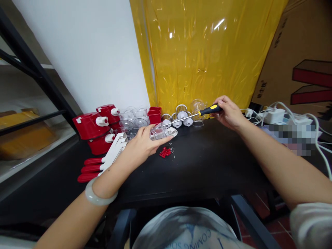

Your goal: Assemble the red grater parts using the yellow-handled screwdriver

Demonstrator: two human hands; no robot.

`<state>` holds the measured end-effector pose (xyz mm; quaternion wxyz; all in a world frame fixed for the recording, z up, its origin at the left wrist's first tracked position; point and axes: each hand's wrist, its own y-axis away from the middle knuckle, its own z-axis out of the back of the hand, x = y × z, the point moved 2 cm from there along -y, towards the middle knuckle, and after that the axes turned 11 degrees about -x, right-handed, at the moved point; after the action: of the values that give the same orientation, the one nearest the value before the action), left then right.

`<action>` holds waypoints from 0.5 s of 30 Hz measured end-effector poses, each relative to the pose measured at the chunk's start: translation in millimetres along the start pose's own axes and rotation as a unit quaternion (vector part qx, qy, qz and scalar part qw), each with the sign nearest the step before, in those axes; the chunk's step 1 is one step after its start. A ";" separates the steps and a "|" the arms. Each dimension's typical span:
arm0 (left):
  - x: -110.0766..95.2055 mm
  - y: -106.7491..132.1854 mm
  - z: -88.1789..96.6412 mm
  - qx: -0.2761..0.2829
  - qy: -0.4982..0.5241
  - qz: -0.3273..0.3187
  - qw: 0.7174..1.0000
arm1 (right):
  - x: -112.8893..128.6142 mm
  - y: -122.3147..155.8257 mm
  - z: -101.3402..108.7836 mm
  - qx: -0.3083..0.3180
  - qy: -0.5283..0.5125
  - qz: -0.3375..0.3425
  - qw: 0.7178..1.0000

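My left hand is closed around a clear plastic part with a white end, holding it low over the black table. My right hand grips the black-and-yellow handle of a screwdriver. Its long metal shaft slants down to the left, with the tip at or very near the clear part; whether it sits in a screw I cannot tell. Just in front of the clear part lie small red plastic pieces and several loose screws.
Red housings with white knobs stand at the left, near white-and-red handles. Behind are clear cups, a red container and several white-and-metal cylinders. White cables and chargers lie at the right. A black table carries everything.
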<state>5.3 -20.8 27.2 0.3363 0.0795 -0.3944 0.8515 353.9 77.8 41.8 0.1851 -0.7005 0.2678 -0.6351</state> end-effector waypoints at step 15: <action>-4.9 -0.6 -5.1 0.067 -0.044 0.041 0.996 | -0.9 1.3 -3.0 0.004 -0.047 -0.003 0.999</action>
<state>10.1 -19.3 22.2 0.2772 0.1230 -0.3542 0.8846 350.7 77.5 40.7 0.1986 -0.7296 0.2544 -0.6029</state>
